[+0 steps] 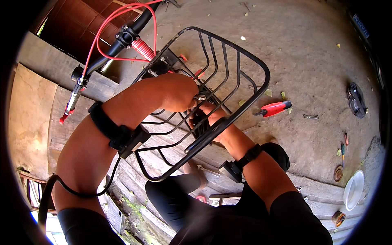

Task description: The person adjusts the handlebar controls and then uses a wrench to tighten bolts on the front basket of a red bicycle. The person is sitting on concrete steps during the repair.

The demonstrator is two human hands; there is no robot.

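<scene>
Basket (pixel 267 77) above grey, leaf-dotted floor (pixel 310 69)

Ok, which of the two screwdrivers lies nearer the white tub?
The green-handled screwdriver; the red-handled one lies farther from the tub.

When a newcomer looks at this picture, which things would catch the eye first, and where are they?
Probably the black wire basket, large across the middle, with the left hand and right hand close together at its bars. Next, perhaps, the bright red cables looping by the handlebar at upper left, and the red-and-black piece on the floor, right of the basket.
</scene>
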